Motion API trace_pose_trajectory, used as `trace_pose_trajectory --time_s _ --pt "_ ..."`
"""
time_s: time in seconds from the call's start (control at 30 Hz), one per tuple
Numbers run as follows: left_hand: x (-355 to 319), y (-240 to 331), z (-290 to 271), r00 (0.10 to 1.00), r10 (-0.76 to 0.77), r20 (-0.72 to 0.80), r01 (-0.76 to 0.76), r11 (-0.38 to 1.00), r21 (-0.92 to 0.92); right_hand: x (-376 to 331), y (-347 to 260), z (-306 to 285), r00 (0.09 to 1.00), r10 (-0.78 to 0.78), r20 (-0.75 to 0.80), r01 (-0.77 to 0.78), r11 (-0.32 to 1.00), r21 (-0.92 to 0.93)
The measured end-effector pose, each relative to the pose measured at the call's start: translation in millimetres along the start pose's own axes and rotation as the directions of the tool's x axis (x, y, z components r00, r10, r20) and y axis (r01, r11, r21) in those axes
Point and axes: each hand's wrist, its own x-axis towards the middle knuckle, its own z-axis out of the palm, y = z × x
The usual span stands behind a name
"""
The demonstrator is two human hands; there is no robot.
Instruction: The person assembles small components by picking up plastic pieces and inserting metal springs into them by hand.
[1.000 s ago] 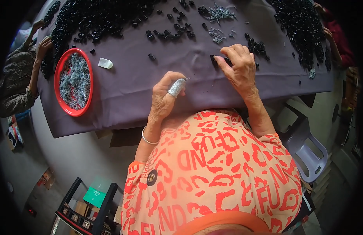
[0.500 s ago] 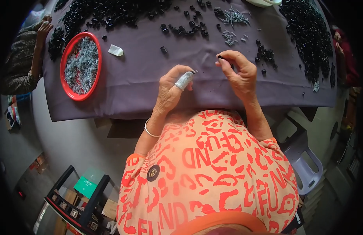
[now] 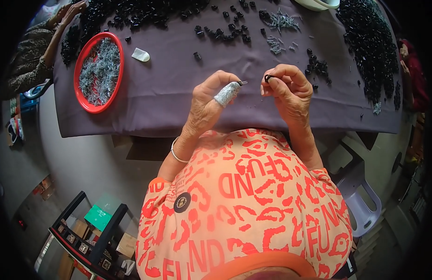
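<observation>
Currently, slim grey metal spring (image 3: 244,83) pinched in left hand (image 3: 209,97), end jutting past fingertips, small black plastic piece (image 3: 268,78) gripped in right hand (image 3: 291,92) between thumb and forefinger

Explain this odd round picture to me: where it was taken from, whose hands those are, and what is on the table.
No machine here: these are someone's own two hands. A wide fisheye camera on their head looks down, so straight edges bend. The left hand, a silvery wrap round one digit, pinches a thin grey coil-like piece; the right hand pinches a small glossy black part. The dull purple cloth-covered table bears heaped small black plastic-looking pieces, a red oval plastic basin of what look like grey metal springs, and a small white tapered piece.
</observation>
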Motion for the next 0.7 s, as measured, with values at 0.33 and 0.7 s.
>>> trace_pose_trajectory --time_s 0.33,0.7 --pt "-5.5 9.2 3.8 0.998 0.056 0.024 -0.059 0.991 0.117 -9.7 -12.2 14.6 0.968 -0.240 0.078 0.251 0.884 -0.394" --pt "-7.4 13.1 7.4 0.977 0.205 0.052 -0.211 0.940 0.269 -12.5 -16.5 23.1 0.923 -0.322 0.213 0.381 0.675 -0.631"
